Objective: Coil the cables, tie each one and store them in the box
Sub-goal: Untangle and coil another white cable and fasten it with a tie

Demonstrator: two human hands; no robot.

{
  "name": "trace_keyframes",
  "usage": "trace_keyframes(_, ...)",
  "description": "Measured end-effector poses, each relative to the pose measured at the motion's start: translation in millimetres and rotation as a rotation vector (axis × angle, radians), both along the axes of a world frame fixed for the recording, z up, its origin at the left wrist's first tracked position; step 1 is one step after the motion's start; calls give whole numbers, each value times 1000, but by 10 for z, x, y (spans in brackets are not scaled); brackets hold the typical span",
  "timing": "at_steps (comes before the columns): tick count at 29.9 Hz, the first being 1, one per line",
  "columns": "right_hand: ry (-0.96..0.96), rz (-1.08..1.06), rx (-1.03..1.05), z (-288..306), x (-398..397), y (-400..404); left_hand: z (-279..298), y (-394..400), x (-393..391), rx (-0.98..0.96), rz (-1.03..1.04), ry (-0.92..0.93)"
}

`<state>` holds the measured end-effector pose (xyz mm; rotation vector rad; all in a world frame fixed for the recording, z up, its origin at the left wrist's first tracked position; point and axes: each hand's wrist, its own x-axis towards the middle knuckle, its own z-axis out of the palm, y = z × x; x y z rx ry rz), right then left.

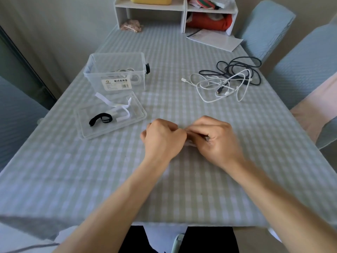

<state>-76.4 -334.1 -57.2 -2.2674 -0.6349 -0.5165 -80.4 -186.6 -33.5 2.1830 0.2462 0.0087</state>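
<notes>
Most of what we hold is hidden: our left hand (162, 136) and right hand (212, 137) meet knuckle to knuckle over the checked tablecloth (164, 189), fingers curled inward, and only a sliver of something white (190, 143) peeks out beneath the right fingers. We take it for a white cable or tie, but the motion blur and our own knuckles cover it too well to say which. Both hands appear closed around it, though how the fingers lie underneath we cannot tell.

The clear box (116, 73) stands well away to the upper left, open at the top, with a coiled white cable (131, 74) lying inside (seen dimly through the plastic wall). A dark roll (147, 68) sits against the box's right side, half cut off by it. Just in front of the box lies its clear lid (109, 117), carrying a black strap (100, 119) curled into a loop and white straps (116, 105), one of them overlapping the lid's back edge.

Far to the right of our hands, a tangle of loose cables rests on the cloth: a dark cable (238, 67) mixed with white cables (215, 86), too knotted together to count. At the table's far end a white shelf (175, 8) is cropped by the frame's top.
</notes>
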Motion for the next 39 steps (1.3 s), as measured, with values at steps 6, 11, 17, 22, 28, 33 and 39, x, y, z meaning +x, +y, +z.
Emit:
trace_keyframes(6, -92, 30, -52, -75, -26, -16, -99, 86, 30, 10, -57, 6)
trace_keyframes(11, -122, 46, -67, -132, -45, -33, -110, 123, 25, 4, -120, -30)
trace_keyframes(17, -160, 25, -176, -143, -69, -23, -124, 159, 17, 23, -188, -55)
trace_keyframes(22, -206, 57, -241, -156, -59, -45, -125, 172, 8, 44, -214, -71)
trace_keyframes(28, -214, 109, -323, -147, -83, -78, -100, 191, -3, 50, -237, -36)
trace_keyframes(33, -70, 32, -141, -160, -87, -38, -77, 185, -27, 47, -241, -22)
trace_keyframes(39, 120, -31, 35, -70, -67, -15, -89, 191, -23, 40, -249, -59)
